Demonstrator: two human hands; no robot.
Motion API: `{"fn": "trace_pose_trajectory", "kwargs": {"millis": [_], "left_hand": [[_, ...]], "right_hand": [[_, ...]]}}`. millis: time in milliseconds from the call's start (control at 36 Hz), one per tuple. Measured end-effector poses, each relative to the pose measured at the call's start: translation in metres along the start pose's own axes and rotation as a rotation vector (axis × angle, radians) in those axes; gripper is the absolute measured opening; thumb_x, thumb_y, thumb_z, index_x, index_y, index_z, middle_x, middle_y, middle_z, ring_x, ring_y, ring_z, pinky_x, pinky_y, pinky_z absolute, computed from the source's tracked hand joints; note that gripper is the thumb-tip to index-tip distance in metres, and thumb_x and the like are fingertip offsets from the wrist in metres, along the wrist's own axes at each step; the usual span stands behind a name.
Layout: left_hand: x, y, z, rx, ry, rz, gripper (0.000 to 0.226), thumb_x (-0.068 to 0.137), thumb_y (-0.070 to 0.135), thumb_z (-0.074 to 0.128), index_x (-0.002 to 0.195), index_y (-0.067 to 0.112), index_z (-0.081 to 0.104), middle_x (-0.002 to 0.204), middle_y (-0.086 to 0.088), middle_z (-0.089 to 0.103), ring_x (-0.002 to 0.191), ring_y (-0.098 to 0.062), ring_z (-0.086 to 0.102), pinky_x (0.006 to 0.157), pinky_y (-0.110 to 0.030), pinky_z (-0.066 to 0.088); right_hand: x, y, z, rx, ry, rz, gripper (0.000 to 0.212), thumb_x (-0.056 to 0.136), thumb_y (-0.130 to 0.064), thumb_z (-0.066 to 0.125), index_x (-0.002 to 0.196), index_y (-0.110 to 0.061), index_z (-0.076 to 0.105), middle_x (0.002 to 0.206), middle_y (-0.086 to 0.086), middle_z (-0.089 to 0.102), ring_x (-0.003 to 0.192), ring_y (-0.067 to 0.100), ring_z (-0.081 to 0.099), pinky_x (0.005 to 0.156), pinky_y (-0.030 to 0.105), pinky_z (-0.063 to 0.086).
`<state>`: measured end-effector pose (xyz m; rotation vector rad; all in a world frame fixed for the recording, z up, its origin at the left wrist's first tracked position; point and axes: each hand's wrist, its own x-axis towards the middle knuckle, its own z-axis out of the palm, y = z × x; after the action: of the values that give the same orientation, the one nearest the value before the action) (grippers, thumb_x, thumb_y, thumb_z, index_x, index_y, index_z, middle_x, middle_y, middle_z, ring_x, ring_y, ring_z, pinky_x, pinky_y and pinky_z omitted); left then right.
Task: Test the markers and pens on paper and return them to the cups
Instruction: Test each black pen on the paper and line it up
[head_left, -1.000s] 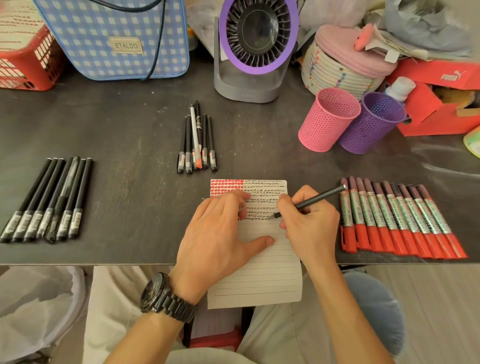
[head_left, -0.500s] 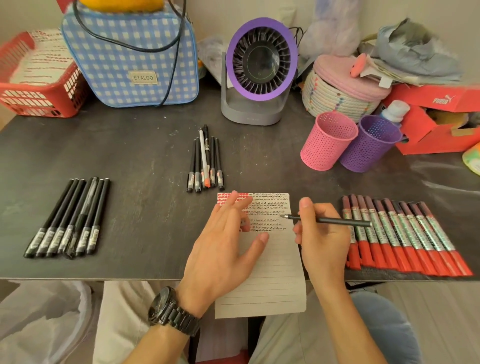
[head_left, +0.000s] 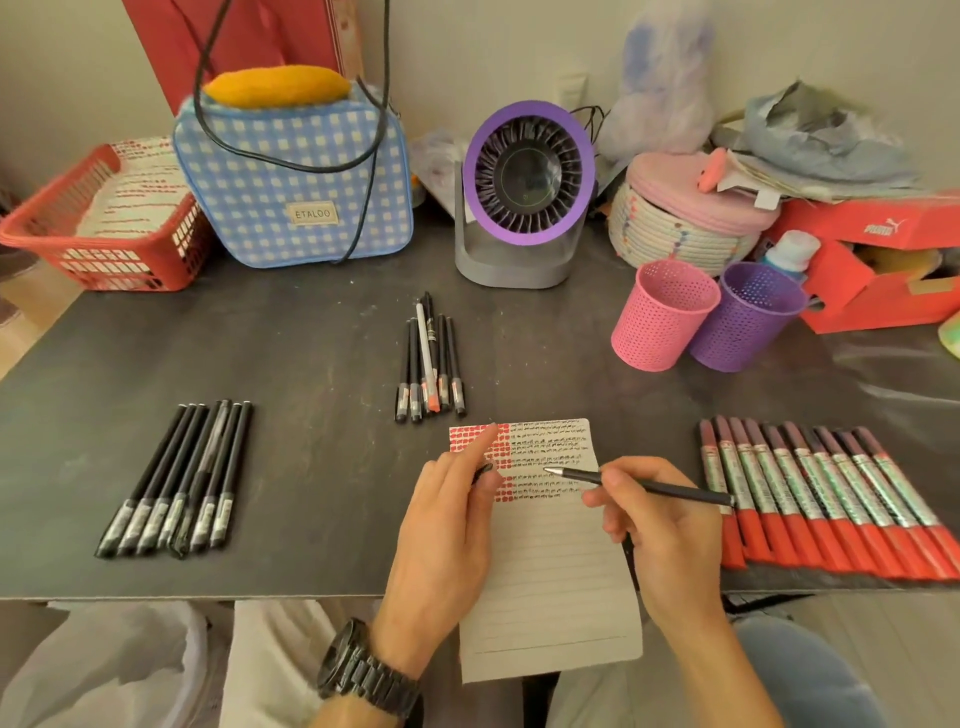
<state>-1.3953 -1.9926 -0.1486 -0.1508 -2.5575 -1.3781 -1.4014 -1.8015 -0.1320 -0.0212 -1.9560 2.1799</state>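
We logged the right hand (head_left: 665, 535) clamped on a black pen (head_left: 654, 487), thumb and fingers curled round the barrel. A second ago its tip was down on the paper (head_left: 550, 587), writing. Now the pen lay nearly level, tip lifted just clear of the sheet and pointing left.

The left hand (head_left: 447, 530) had changed too. It was flat on the sheet before; now its fingers were raised and pinching a small dark piece, which we took for the cap (head_left: 483, 470), just beside the pen tip but not yet on it.

We judged the test mark for this pen done, with capping in hand and the drop into a cup next. The paper stayed at the table (head_left: 311, 364) edge, its near end hanging over, marks filling only the top rows.

The pink cup (head_left: 660, 322) and purple cup (head_left: 743, 327) stood touching at the far right, with nothing sticking out of either. The red markers (head_left: 831, 509) were in a row at the right, a left batch of black pens (head_left: 182, 478) lay well apart, and a centre batch (head_left: 428, 364) sat above the paper. Most of the returning looked still ahead.
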Motion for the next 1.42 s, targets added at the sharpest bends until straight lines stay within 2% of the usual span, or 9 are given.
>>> {"fn": "trace_pose_trajectory", "kwargs": {"millis": [167,250,333,472,583,778,889,1056,1417], "left_hand": [[-0.002,0.001,0.001,-0.091,0.013,-0.019,0.024,0.100,0.038,0.050,0.124,0.040,0.052,0.119,0.023,0.062,0.111,-0.005,0.061,0.088,-0.016,0.048],[-0.002,0.002,0.000,-0.025,-0.017,0.014,0.020,0.098,0.044,0.048,0.117,0.046,0.054,0.114,0.031,0.058,0.107,-0.004,0.059,0.082,-0.007,0.041],[-0.001,0.003,0.000,0.016,-0.028,0.057,0.021,0.097,0.046,0.049,0.116,0.045,0.058,0.116,0.038,0.053,0.107,-0.001,0.056,0.084,-0.005,0.039],[-0.001,0.000,0.001,0.012,-0.002,0.107,0.019,0.097,0.037,0.057,0.115,0.036,0.064,0.116,0.027,0.061,0.105,-0.006,0.060,0.081,-0.010,0.043],[0.000,0.001,0.001,-0.009,0.011,0.123,0.021,0.097,0.035,0.058,0.115,0.030,0.068,0.114,0.024,0.062,0.096,0.001,0.059,0.076,-0.004,0.039],[-0.001,0.001,0.001,-0.023,-0.017,0.149,0.020,0.096,0.035,0.059,0.114,0.035,0.067,0.113,0.022,0.063,0.086,0.003,0.056,0.070,-0.005,0.038],[-0.001,0.000,0.001,-0.018,-0.039,0.178,0.021,0.096,0.032,0.063,0.115,0.035,0.068,0.113,0.021,0.063,0.090,-0.006,0.062,0.071,-0.007,0.041],[-0.002,-0.001,0.001,-0.022,-0.034,0.174,0.025,0.096,0.037,0.064,0.120,0.032,0.068,0.112,0.021,0.065,0.092,-0.002,0.063,0.074,-0.006,0.044],[-0.003,-0.003,0.004,-0.083,0.022,0.216,0.021,0.090,0.028,0.071,0.111,0.025,0.076,0.109,0.018,0.070,0.095,0.002,0.065,0.079,-0.010,0.050]], "right_hand": [[0.005,0.003,-0.005,0.029,-0.065,0.011,0.014,0.080,-0.029,0.071,0.087,-0.018,0.076,0.070,0.015,0.072,0.054,0.015,0.057,0.050,0.021,0.044],[0.005,0.003,-0.006,0.038,-0.090,0.009,0.011,0.081,-0.027,0.071,0.087,-0.018,0.075,0.070,0.015,0.071,0.056,0.015,0.058,0.052,0.020,0.045],[0.005,0.004,-0.007,0.031,-0.098,0.001,0.009,0.082,-0.026,0.070,0.087,-0.019,0.074,0.070,0.015,0.071,0.056,0.016,0.059,0.052,0.021,0.046],[0.004,0.005,-0.008,0.048,-0.112,0.008,0.008,0.080,-0.026,0.070,0.085,-0.019,0.073,0.069,0.016,0.071,0.055,0.015,0.058,0.053,0.021,0.046],[0.005,0.006,-0.009,0.053,-0.126,0.011,0.008,0.080,-0.026,0.070,0.085,-0.020,0.073,0.069,0.016,0.071,0.056,0.015,0.058,0.053,0.021,0.046],[0.003,0.002,-0.007,-0.011,-0.181,-0.001,0.007,0.082,-0.026,0.071,0.087,-0.021,0.071,0.073,0.014,0.073,0.062,0.012,0.064,0.056,0.020,0.048],[0.001,0.000,-0.004,-0.081,-0.218,-0.005,0.004,0.085,-0.010,0.071,0.089,-0.010,0.069,0.076,0.010,0.075,0.066,0.009,0.069,0.058,0.016,0.049],[0.000,-0.003,-0.001,-0.110,-0.231,0.022,0.006,0.084,-0.008,0.072,0.089,-0.006,0.071,0.076,0.010,0.076,0.070,0.011,0.072,0.061,0.013,0.050],[0.001,-0.004,0.003,-0.187,-0.245,0.017,0.004,0.087,-0.014,0.075,0.087,-0.017,0.076,0.077,0.007,0.077,0.078,0.019,0.075,0.065,0.017,0.052]]}}
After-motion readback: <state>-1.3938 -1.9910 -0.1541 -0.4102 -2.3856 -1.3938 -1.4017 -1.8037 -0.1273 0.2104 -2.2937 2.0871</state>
